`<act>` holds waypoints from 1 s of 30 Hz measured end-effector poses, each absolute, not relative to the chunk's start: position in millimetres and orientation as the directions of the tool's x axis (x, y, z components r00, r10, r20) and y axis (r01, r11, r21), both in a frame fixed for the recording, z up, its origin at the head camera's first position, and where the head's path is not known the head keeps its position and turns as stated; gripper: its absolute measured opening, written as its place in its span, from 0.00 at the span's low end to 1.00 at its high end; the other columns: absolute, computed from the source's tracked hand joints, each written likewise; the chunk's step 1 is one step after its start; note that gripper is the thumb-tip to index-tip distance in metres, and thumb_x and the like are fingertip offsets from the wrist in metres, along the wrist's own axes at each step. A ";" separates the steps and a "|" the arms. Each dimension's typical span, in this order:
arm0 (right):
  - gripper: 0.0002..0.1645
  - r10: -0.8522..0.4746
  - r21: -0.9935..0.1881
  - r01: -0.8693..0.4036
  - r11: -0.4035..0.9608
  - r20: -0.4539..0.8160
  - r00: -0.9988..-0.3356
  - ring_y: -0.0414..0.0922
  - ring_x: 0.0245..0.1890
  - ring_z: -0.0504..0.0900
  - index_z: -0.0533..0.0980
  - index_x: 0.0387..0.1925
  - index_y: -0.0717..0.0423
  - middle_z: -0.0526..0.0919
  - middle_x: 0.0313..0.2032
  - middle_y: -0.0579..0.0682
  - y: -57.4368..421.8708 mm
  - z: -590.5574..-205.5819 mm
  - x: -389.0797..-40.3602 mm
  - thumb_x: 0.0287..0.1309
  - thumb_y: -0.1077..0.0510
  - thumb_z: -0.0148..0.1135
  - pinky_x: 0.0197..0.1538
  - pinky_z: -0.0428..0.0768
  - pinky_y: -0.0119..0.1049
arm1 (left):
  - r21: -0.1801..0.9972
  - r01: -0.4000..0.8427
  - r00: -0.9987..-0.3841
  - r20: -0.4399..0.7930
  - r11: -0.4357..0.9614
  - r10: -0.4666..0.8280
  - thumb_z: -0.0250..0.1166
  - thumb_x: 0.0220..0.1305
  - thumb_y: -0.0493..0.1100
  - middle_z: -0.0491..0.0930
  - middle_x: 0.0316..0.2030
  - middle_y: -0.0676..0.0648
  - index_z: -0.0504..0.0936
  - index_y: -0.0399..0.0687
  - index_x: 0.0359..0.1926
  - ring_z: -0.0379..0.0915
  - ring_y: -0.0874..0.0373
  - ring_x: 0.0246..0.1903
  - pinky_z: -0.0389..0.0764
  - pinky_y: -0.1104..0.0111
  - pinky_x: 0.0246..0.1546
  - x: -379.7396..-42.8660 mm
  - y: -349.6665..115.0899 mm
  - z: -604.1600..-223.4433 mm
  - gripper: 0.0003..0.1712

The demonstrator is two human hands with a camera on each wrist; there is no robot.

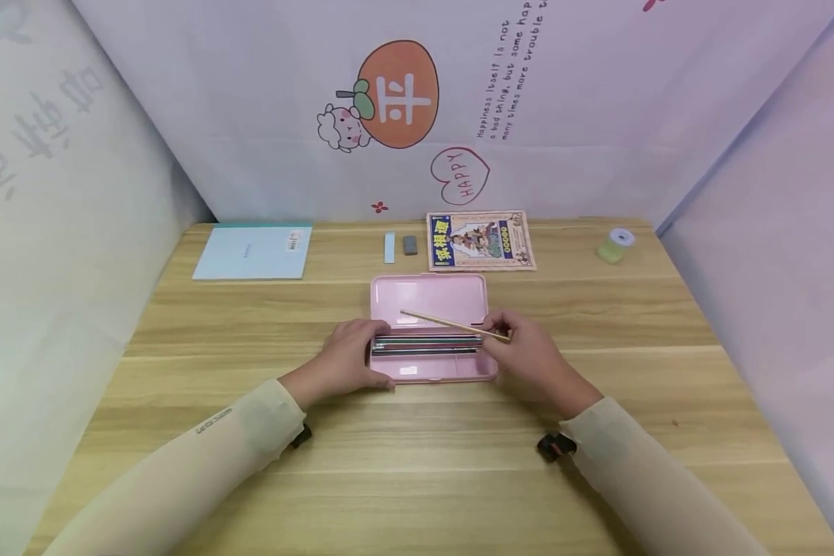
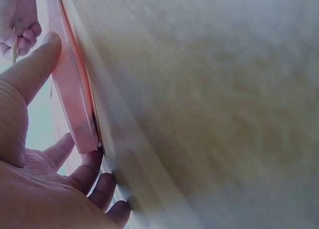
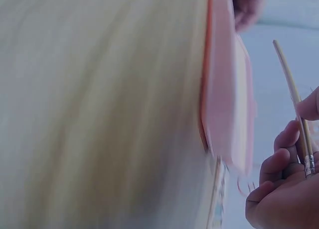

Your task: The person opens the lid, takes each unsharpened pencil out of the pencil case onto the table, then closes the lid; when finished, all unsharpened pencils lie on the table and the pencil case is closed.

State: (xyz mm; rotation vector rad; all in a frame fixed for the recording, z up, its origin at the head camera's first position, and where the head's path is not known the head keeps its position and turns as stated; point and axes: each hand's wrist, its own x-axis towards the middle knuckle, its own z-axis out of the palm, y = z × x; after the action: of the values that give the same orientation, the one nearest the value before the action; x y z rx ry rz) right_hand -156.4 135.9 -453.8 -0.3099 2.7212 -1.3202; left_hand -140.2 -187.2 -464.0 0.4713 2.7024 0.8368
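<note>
A pink pencil case (image 1: 406, 371) lies open on the table with its lid (image 1: 428, 297) tipped back. Several dark and coloured pencils (image 1: 427, 345) lie lengthwise inside it. At its left end my left hand (image 1: 344, 359) grips the case, thumb at the front edge and fingers round the end and back. My right hand (image 1: 528, 355) pinches a thin yellowish pencil (image 1: 441, 320) above the case's right side. That pencil slants up to the left across the lid. In the right wrist view, the same pencil (image 3: 286, 69) shows a printed band close to the palm.
Along the back of the wooden table (image 1: 417, 471) lie a pale blue notebook (image 1: 250, 253), a light blue strip (image 1: 389, 248), a grey eraser-like block (image 1: 410, 245) and an illustrated booklet (image 1: 482, 241). A small green container with a white top (image 1: 615, 245) stands at the back right. White printed cloth surrounds the table.
</note>
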 end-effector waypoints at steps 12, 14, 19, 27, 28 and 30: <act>0.06 -0.145 -0.671 -0.190 0.717 0.124 -0.982 0.43 0.34 0.73 0.79 0.42 0.56 0.80 0.37 0.51 249.6 -445.4 -162.9 0.66 0.59 0.64 0.35 0.71 0.31 | 0.593 0.204 -0.911 -0.177 0.779 0.373 0.86 0.46 0.57 0.69 0.70 0.42 0.69 0.46 0.73 0.58 0.44 0.72 0.54 0.49 0.75 -140.7 -186.3 -461.3 0.56; 0.04 -0.161 -0.662 -0.196 0.723 0.115 -0.980 0.42 0.34 0.72 0.79 0.41 0.55 0.80 0.37 0.50 269.6 -448.5 -162.0 0.67 0.60 0.64 0.35 0.70 0.30 | 0.594 0.199 -0.910 -0.182 0.779 0.372 0.86 0.46 0.57 0.69 0.70 0.43 0.69 0.47 0.73 0.58 0.44 0.72 0.54 0.49 0.75 -140.6 -186.0 -461.0 0.56; 0.02 -0.206 -0.637 -0.200 0.744 0.066 -0.976 0.42 0.32 0.70 0.80 0.39 0.52 0.79 0.37 0.50 300.2 -453.3 -160.6 0.66 0.59 0.66 0.33 0.70 0.31 | 0.592 0.189 -0.913 -0.188 0.784 0.362 0.86 0.46 0.57 0.69 0.71 0.43 0.69 0.47 0.73 0.57 0.44 0.72 0.54 0.49 0.75 -140.1 -185.6 -461.0 0.57; 0.03 -0.207 -0.620 -0.185 0.762 0.036 -0.978 0.43 0.35 0.72 0.81 0.40 0.53 0.82 0.38 0.51 315.3 -463.1 -165.9 0.67 0.58 0.67 0.36 0.72 0.30 | 0.591 0.182 -0.914 -0.193 0.786 0.357 0.85 0.46 0.58 0.69 0.71 0.43 0.69 0.47 0.73 0.57 0.43 0.72 0.55 0.47 0.75 -138.6 -185.1 -462.4 0.57; 0.04 -0.200 -0.618 -0.177 0.766 0.033 -0.979 0.44 0.36 0.73 0.81 0.40 0.53 0.82 0.39 0.50 316.9 -465.1 -166.1 0.68 0.57 0.67 0.37 0.72 0.30 | 0.591 0.181 -0.913 -0.195 0.786 0.357 0.85 0.46 0.59 0.69 0.71 0.43 0.69 0.47 0.73 0.57 0.44 0.72 0.55 0.48 0.75 -138.9 -184.9 -462.4 0.57; 0.04 -0.188 -0.616 -0.164 0.771 0.026 -0.982 0.44 0.36 0.73 0.81 0.41 0.53 0.81 0.39 0.51 320.1 -469.5 -166.6 0.68 0.57 0.67 0.37 0.73 0.31 | 0.591 0.178 -0.912 -0.200 0.787 0.358 0.85 0.46 0.59 0.69 0.71 0.43 0.69 0.48 0.73 0.57 0.44 0.72 0.54 0.48 0.75 -139.2 -184.7 -462.1 0.57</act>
State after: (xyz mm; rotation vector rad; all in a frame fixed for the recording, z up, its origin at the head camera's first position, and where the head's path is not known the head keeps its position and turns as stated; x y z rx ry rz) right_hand -166.6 320.1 -469.5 -0.2902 2.9207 -1.0103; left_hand -139.2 -184.7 -462.1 0.4121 2.6759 0.8419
